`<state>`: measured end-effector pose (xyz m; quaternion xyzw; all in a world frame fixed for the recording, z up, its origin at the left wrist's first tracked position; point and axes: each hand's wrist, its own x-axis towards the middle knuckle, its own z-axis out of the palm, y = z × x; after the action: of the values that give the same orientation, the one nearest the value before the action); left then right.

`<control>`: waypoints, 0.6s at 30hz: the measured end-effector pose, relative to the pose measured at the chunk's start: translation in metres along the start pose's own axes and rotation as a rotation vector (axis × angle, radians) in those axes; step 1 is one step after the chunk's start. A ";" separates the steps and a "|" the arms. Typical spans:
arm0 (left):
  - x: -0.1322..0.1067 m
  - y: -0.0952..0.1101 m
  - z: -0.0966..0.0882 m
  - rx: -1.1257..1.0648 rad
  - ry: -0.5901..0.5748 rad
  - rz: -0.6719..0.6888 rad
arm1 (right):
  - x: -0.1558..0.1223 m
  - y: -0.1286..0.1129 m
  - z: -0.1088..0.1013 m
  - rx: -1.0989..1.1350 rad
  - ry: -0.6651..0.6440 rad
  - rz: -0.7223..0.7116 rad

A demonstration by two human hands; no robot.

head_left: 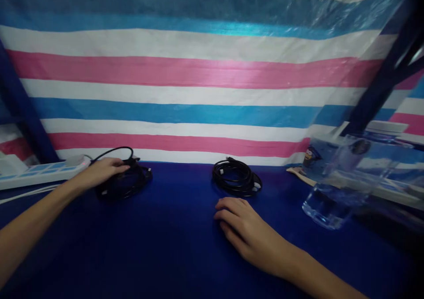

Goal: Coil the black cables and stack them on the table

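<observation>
At the left, my left hand (104,172) is at a loose bundle of black cable (134,186) on the blue tabletop, its fingers closed on part of it. One loop of that cable arcs up behind my fingers, and a small light connector end shows at its right side. My right hand (243,226) rests palm down on the table, fingers slightly bent and apart, with nothing in it. Just beyond its fingertips lies a second black cable (233,177), wound into a neat coil with pale plug ends showing. My right hand does not touch this coil.
A white power strip (43,173) with a white cord (29,194) lies at the far left. To the right stand a clear plastic bottle (326,206) partly filled with liquid and a container with a cartoon figure (309,157). Striped sheeting (185,73) hangs behind the blue table (172,246).
</observation>
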<state>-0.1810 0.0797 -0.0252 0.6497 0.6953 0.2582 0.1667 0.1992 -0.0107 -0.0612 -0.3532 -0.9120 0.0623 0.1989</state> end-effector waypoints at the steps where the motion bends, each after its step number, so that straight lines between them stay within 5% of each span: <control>1: 0.002 0.002 -0.006 -0.006 0.048 -0.037 | 0.001 -0.001 -0.001 0.002 0.014 -0.002; 6: 0.012 0.023 -0.039 -0.141 0.324 -0.142 | -0.001 0.000 -0.005 0.015 0.082 0.034; 12: 0.012 0.053 -0.065 -0.406 0.348 -0.193 | -0.002 -0.002 -0.009 0.030 0.118 0.030; 15: 0.015 0.062 -0.079 -0.524 0.401 -0.149 | -0.001 -0.003 -0.010 0.029 0.125 0.025; 18: 0.016 0.074 -0.096 -0.587 0.582 -0.022 | -0.002 -0.002 -0.010 0.032 0.117 0.035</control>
<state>-0.1767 0.0830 0.0966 0.4669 0.6173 0.6166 0.1442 0.2035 -0.0139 -0.0518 -0.3691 -0.8914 0.0595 0.2563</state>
